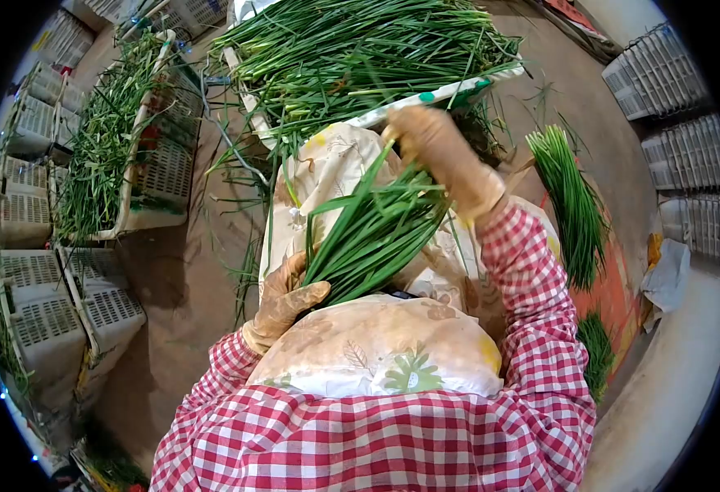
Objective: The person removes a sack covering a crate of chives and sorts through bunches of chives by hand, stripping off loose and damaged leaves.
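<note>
My left hand (284, 302), in a stained tan glove, is closed around the lower part of a bunch of green chives (376, 234) above my lap. My right hand (446, 156), gloved too and blurred by motion, is raised over the upper right of the bunch. Its fingers are curled, with a chive stalk at the fingertips. A patterned, stained apron (376, 336) covers my lap. Directly ahead, a white crate (479, 82) is heaped with loose chives (360, 57).
To the right, a neat bundle of chives (571, 205) lies on the floor, with another bundle (594, 353) nearer me. At left stands a crate (163, 176) of loose greens beside stacked crates (28, 197). More crates (659, 74) line the right wall. Scattered stalks litter the floor.
</note>
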Tool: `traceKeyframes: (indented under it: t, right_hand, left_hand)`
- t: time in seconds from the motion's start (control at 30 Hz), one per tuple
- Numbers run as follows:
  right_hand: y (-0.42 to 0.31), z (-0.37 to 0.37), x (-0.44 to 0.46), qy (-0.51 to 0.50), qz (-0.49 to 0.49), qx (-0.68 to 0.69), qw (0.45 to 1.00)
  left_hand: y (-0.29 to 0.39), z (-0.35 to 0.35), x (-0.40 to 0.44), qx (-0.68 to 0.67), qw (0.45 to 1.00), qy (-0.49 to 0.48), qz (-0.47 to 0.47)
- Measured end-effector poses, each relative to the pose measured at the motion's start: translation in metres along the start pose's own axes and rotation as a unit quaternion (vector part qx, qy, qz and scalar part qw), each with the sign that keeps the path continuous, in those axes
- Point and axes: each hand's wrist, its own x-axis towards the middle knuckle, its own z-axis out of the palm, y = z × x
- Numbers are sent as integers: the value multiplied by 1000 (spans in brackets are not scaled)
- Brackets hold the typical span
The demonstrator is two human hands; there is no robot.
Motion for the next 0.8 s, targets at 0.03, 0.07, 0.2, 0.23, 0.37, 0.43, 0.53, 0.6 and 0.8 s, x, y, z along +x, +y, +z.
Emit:
traceKeyframes:
  t: [0.03, 0.07, 0.2, 0.23, 0.37, 0.43, 0.53, 0.6, 0.8]
  right_hand:
    - [-3, -15, 3, 20, 62, 123, 990]
    - [-3, -30, 4, 54, 67, 128, 988]
    - [-23, -69, -12, 116, 83, 117, 983]
    - [-24, -85, -14, 154, 27, 113, 981]
    - [-4, -161, -5, 323, -98, -19, 941]
    - [9, -166, -2, 318, -3, -520, 793]
    - [36, -137, -16, 220, 68, -533, 814]
    - [16, -91, -30, 160, 38, -294, 942]
    - [-23, -16, -60, 41, -19, -11, 999]
  left_hand:
    - [-2, -2, 0, 0, 1000, -3, 0]
    - [-4, -7, 0, -1, 1000, -13, 10]
    - [-31, -51, 8, -53, 998, -10, 31]
    - [-33, -56, 6, -157, 987, -28, 1]
    - [-32, -48, 5, -265, 964, -1, -8]
    - [-36, -54, 4, -291, 956, -31, 8]
    - [-26, -42, 2, -284, 959, -9, 5]
    - [-20, -32, 1, -250, 967, 45, -8]
    - [-17, -34, 2, -240, 970, 32, -27]
